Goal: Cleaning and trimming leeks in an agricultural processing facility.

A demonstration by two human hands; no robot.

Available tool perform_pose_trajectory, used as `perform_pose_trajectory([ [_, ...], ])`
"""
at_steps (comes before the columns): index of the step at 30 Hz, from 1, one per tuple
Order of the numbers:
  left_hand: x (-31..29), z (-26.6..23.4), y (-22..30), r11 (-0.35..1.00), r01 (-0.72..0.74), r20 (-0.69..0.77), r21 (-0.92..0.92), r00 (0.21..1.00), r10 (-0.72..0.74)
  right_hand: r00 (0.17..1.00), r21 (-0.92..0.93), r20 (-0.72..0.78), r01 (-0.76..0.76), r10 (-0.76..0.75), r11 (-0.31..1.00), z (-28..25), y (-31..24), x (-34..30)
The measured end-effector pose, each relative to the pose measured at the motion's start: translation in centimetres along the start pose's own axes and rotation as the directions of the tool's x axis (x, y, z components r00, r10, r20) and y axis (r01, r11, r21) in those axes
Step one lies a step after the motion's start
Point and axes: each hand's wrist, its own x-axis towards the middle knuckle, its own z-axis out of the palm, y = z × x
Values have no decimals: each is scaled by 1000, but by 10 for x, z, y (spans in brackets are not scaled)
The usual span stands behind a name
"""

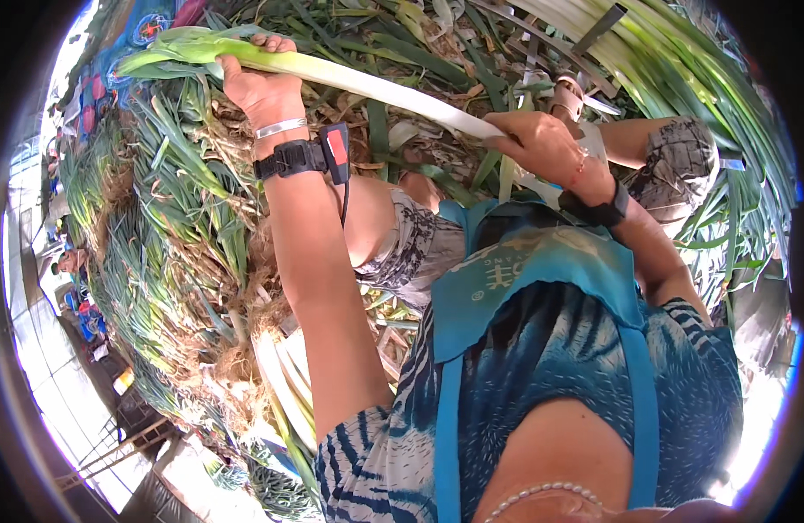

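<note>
A long leek (367, 84) stretches across in front of me, its green top at the left and its white shank at the right. My left hand (261, 85) is closed round it just below the leaves. At the white end, my right hand (541, 144) has its fingers closed on the shank; the very tip is hidden in that hand. The leek is held above a litter of stripped leaves (402, 135) on the ground, between my bent knees.
To the left lies a big heap of untrimmed leeks (171, 253) with roots on. Cleaned leeks (672, 61) are stacked at the far right, beside a metal bar (599, 29). Several pale leeks (280, 379) lie below my left arm. A blue apron (541, 270) covers my lap.
</note>
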Motion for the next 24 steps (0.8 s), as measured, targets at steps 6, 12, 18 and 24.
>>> perform_pose_trajectory([
  [6,-5,14,-8,992,-83,43,99,996,79,1000,108,-22,17,-15,994,4,-4,-3],
  [12,-1,26,-3,920,267,217,-287,954,-209,981,632,190,-88,-44,770,3,6,1],
  [18,-8,41,-26,944,193,384,-267,920,-79,833,835,471,-315,-290,451,-12,9,-1],
  [24,2,28,-19,987,125,354,-99,932,-82,975,410,-125,220,-185,885,-14,-18,39],
])
